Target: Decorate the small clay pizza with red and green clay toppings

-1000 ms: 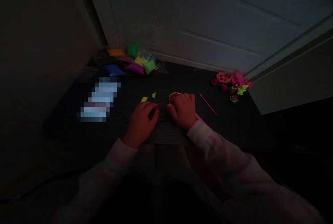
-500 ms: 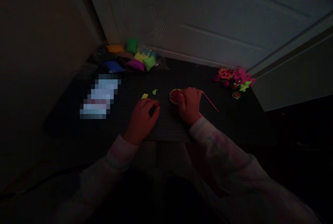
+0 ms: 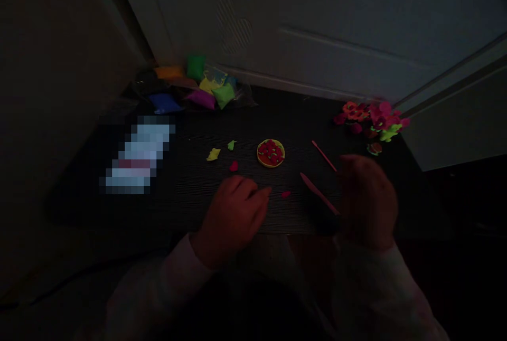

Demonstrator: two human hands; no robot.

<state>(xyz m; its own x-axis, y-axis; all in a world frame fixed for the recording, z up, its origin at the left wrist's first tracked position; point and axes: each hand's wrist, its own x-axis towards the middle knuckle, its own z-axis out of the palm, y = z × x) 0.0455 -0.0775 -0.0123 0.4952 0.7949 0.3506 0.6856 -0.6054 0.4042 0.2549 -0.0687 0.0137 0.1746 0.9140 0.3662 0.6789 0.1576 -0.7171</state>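
In very dim light, a round yellow clay disc (image 3: 271, 152) topped with red pieces lies on the dark table (image 3: 190, 193), uncovered. My left hand (image 3: 233, 211) rests on the table below it, fingers loosely apart and pointing toward a small red bit (image 3: 285, 193). Nothing shows in its grasp. Another red bit (image 3: 234, 166) lies just above it. My right hand (image 3: 368, 201) is blurred, off to the right of a pink stick tool (image 3: 319, 193), whose end reaches the hand's edge. Whether it grips anything is unclear.
A yellow scrap (image 3: 213, 154) and a green scrap (image 3: 232, 145) lie left of the disc. A second pink stick (image 3: 324, 155) lies to its right. Coloured clay bags (image 3: 190, 87) are heaped at the back left, clay flowers (image 3: 372, 122) at the back right, a pixelated sheet (image 3: 137, 156) at left.
My right hand has left the disc and pulled back to the right and toward me, uncovering it. My left hand slid toward me and right, leaving a red bit on the table.
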